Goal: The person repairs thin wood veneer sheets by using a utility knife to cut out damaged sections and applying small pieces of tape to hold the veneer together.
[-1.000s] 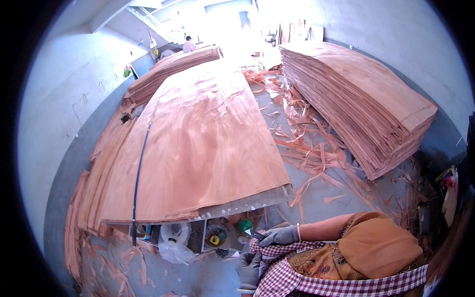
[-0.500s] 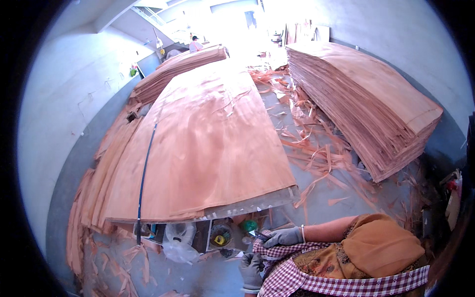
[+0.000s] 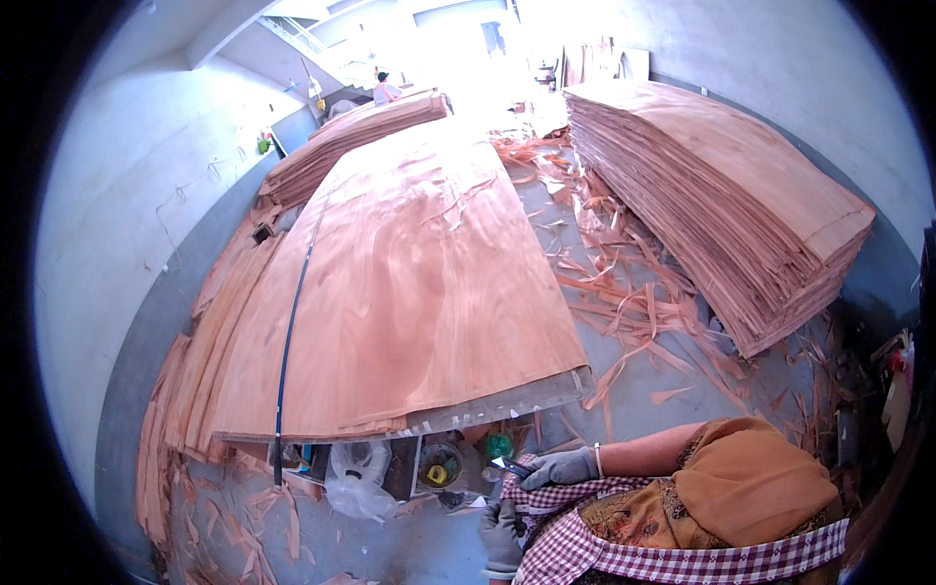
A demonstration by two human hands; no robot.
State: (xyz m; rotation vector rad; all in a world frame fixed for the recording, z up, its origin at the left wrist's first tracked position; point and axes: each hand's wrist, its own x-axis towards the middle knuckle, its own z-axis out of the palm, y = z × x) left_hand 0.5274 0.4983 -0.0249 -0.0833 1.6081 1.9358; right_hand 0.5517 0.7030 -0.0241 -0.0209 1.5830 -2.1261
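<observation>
My right hand [image 3: 564, 468], in a grey glove, is closed around a dark-handled knife [image 3: 515, 467] with a pale tip pointing left. Lower and to the left, my left hand [image 3: 501, 538] wears a matching glove. Its fingers are curled in, and what they may hold is hidden. Both hands are in front of my checked apron [image 3: 624, 560], just off the near edge of a table. Across that table lies a broad sheet of reddish wood veneer [image 3: 409, 283]. A long thin dark rod [image 3: 287, 351] rests along its left side.
A tall veneer stack [image 3: 702, 214] stands on the right, another [image 3: 361, 136] at the far left. Torn veneer strips [image 3: 634, 302] litter the aisle floor. Beneath the table edge are a clear plastic bag [image 3: 359, 487] and a tub [image 3: 438, 466] holding something yellow. A person [image 3: 385, 90] is far back.
My left hand has shifted slightly right and down. The view has moved a little, while my right hand keeps its grip on the knife.
</observation>
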